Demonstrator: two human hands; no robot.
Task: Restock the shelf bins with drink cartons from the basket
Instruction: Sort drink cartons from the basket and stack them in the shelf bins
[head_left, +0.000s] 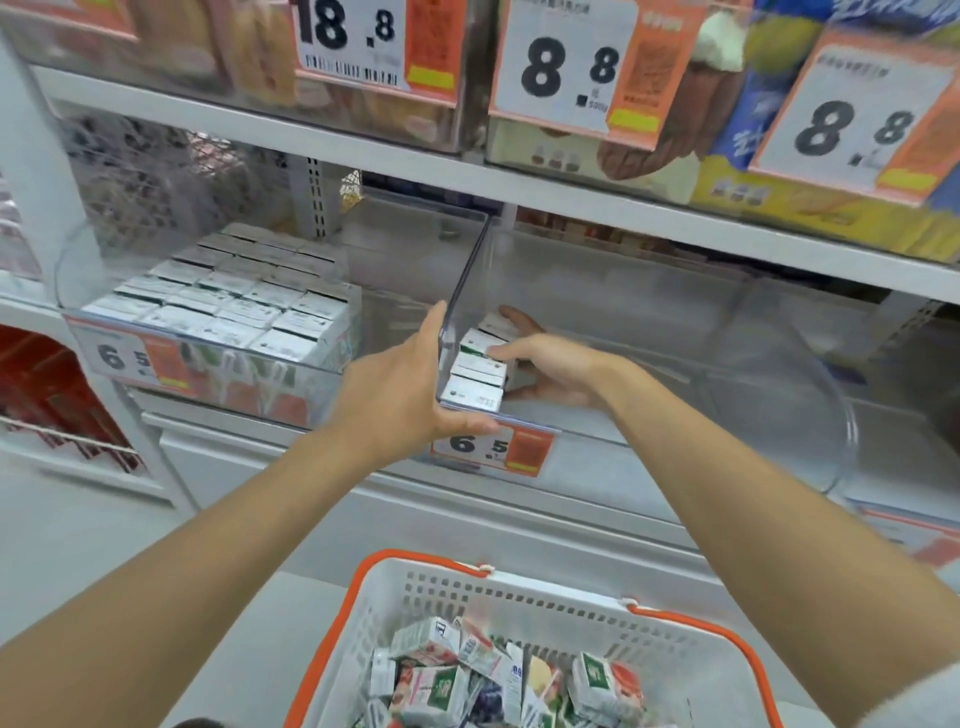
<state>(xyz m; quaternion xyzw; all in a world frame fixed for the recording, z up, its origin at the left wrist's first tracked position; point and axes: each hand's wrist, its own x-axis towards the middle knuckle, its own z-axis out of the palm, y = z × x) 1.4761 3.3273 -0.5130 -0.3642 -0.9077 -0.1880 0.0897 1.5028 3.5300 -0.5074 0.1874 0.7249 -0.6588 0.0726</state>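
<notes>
A row of white drink cartons (478, 371) stands against the left wall inside the right clear shelf bin (779, 364). My right hand (556, 369) reaches into that bin and presses flat against the cartons' right side. My left hand (405, 395) rests on the bin's front left corner, thumb along the front rim by the price tag (493, 447). The left clear bin (208, 364) holds several rows of the same cartons (234, 296). Below, a white basket with orange handles (415, 587) contains several loose cartons (498, 675).
Upper shelf (467, 171) carries snack boxes behind large price cards marked 18.8 and 8.8. Most of the right bin beyond my hand holds nothing. A red-stocked rack (52, 395) sits at lower left. The white shelf base (467, 514) runs behind the basket.
</notes>
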